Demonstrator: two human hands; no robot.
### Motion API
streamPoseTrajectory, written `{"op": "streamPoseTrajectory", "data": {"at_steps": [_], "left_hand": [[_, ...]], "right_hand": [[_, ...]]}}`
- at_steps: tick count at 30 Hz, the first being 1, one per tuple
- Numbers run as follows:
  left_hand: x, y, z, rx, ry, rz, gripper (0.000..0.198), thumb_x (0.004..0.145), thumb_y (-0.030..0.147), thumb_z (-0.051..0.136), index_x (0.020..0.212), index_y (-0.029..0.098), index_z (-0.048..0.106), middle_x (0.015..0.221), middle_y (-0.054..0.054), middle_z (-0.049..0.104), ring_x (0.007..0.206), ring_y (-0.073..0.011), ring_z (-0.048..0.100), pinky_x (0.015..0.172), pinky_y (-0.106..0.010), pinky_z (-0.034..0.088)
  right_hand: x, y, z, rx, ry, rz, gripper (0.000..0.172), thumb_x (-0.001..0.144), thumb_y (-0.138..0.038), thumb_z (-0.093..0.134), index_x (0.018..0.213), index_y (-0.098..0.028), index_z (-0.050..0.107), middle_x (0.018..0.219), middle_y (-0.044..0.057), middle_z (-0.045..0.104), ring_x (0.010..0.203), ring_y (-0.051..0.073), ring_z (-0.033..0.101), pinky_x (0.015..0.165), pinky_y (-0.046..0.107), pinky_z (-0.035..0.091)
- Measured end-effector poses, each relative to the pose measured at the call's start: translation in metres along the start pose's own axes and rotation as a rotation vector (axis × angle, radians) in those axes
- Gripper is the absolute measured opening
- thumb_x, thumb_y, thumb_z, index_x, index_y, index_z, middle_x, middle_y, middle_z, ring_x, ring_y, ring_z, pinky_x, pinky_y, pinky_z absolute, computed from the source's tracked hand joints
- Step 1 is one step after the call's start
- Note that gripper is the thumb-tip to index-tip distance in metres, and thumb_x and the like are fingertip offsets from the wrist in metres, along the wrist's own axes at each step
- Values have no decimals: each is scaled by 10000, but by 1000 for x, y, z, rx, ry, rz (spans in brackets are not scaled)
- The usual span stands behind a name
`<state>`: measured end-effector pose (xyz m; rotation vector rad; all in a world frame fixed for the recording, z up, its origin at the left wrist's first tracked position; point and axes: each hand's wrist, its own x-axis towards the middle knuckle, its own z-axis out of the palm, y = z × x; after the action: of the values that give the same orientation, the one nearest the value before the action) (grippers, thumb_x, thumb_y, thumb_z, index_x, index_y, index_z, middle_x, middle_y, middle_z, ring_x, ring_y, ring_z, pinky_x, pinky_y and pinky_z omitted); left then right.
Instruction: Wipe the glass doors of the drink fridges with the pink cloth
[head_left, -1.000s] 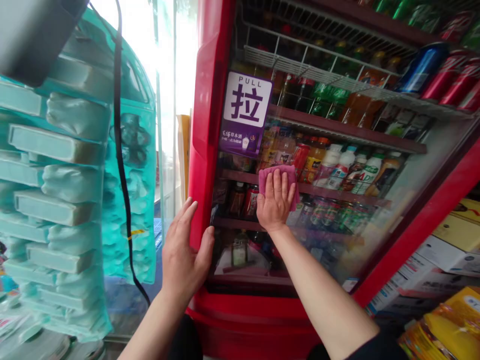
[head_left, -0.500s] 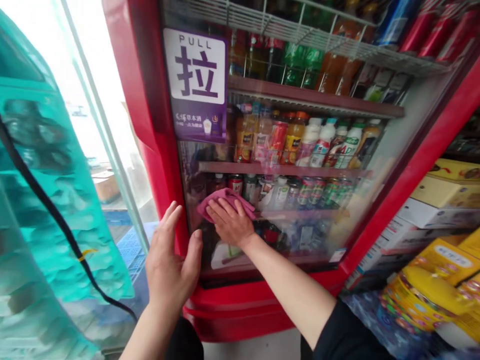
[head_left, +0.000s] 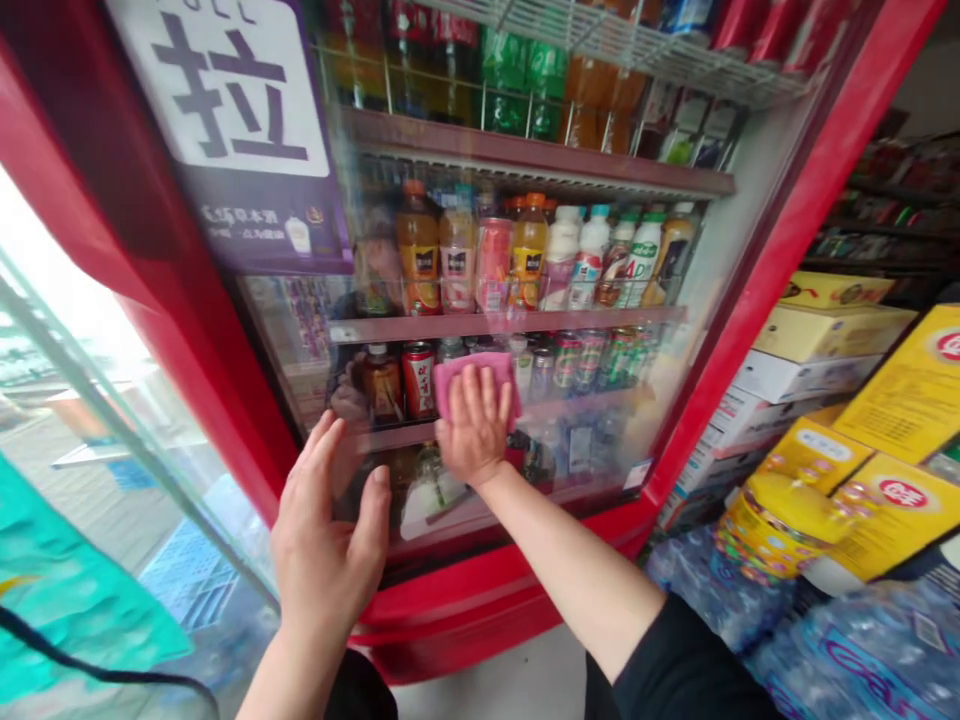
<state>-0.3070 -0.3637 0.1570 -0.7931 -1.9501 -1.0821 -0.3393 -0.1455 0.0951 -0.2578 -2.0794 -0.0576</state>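
Head view: taking the frame as a clock face, a crinkled turquoise plastic sheet [head_left: 75, 590] hangs at eight o'clock, with a thin black cable [head_left: 120, 677] just below it. The white-and-purple rectangular sign [head_left: 262, 215] is on the door at ten o'clock. Your bare left hand [head_left: 330, 550] is raised at seven o'clock near the door's lower left edge, fingers upward, thumb apart from them, holding nothing; you cannot tell here whether it touches the glossy red frame [head_left: 255, 450].

To its right, your bare right hand [head_left: 476, 425] lies flat over the thin pink fabric cloth [head_left: 447, 380], fingers extended and slightly spread, seemingly pressing it to the clear glass door [head_left: 585, 405] rather than pinching it. The cloth sits near the dial's centre, roughly square with no clear long axis, and shows past your fingertips toward twelve o'clock. Your right hand is the nearer one, directly on it, its forearm reaching in from four o'clock; from your left hand, the cloth is well apart, between one and two o'clock. At three o'clock stand bright yellow cardboard boxes [head_left: 911, 390].
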Motion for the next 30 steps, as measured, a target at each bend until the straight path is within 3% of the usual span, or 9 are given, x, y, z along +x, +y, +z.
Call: {"op": "streamPoseTrajectory", "data": {"at_steps": [2, 4, 8, 13, 16, 20, 23, 27, 30], "left_hand": [[2, 6, 3, 37, -5, -8, 668, 1024, 442, 673, 1650, 265, 521, 1678, -112, 571, 1535, -356, 575, 1273, -570, 505], [3, 15, 8, 61, -15, -26, 681, 1024, 477, 664, 1657, 274, 519, 1679, -109, 569, 1534, -373, 573, 1273, -588, 500], [3, 30, 20, 76, -27, -25, 677, 1028, 496, 648, 1660, 289, 519, 1676, -98, 574, 1544, -377, 560, 1278, -589, 495], [-3, 40, 46, 64, -70, 8, 682, 1023, 475, 667, 1660, 283, 516, 1676, -105, 573, 1535, -377, 571, 1270, -592, 504], [-6, 50, 64, 19, -99, 27, 657, 1023, 445, 677, 1640, 266, 538, 1673, -112, 577, 1526, -358, 584, 1278, -559, 498], [-7, 64, 78, -24, -113, 26, 623, 1038, 440, 659, 1614, 223, 568, 1660, -131, 589, 1510, -325, 604, 1299, -483, 470], [-7, 70, 78, -23, -111, 20, 632, 1035, 468, 657, 1609, 215, 575, 1655, -133, 595, 1514, -324, 600, 1289, -468, 479], [-4, 76, 76, -15, -116, 1, 650, 1032, 516, 637, 1609, 224, 573, 1642, -126, 609, 1510, -335, 603, 1261, -475, 508], [-2, 85, 78, -16, -138, 13, 658, 1034, 524, 628, 1612, 216, 568, 1648, -131, 602, 1524, -339, 588, 1267, -468, 499]], "right_hand": [[11, -31, -1, 43, -104, -293, 633, 1133, -455, 357, 1746, -297, 369, 1850, 16, 292, 1760, 270, 154, 1432, 617, 158], [21, -47, -6, 69, -173, -499, 628, 1155, -407, 292, 1774, -304, 276, 1874, -37, 186, 1767, 206, 92, 1447, 550, 178], [34, -33, -23, 98, -202, -624, 647, 1161, -349, 218, 1796, -236, 173, 1881, -41, 99, 1767, 166, 32, 1458, 505, 183], [36, 38, -36, 90, -213, -383, 688, 1150, -457, 350, 1798, -369, 137, 1858, -74, 201, 1763, 203, 125, 1449, 545, 200], [30, 92, -36, 59, -137, -253, 677, 1140, -518, 398, 1782, -395, 224, 1836, -50, 312, 1750, 235, 203, 1451, 555, 137], [19, 167, -38, -13, 81, 22, 699, 1112, -522, 429, 1754, -253, 364, 1821, 78, 368, 1746, 311, 198, 1433, 613, 84], [19, 204, -44, -42, 273, 345, 768, 1108, -477, 361, 1762, -80, 287, 1830, 199, 295, 1750, 347, 138, 1409, 655, 146], [25, 189, -47, 5, 406, 621, 795, 1118, -449, 301, 1772, -18, 165, 1844, 260, 190, 1748, 377, 111, 1376, 701, 206], [18, 150, -42, 47, 286, 375, 808, 1117, -478, 370, 1784, -65, 176, 1851, 225, 207, 1754, 381, 87, 1396, 689, 147]]}}
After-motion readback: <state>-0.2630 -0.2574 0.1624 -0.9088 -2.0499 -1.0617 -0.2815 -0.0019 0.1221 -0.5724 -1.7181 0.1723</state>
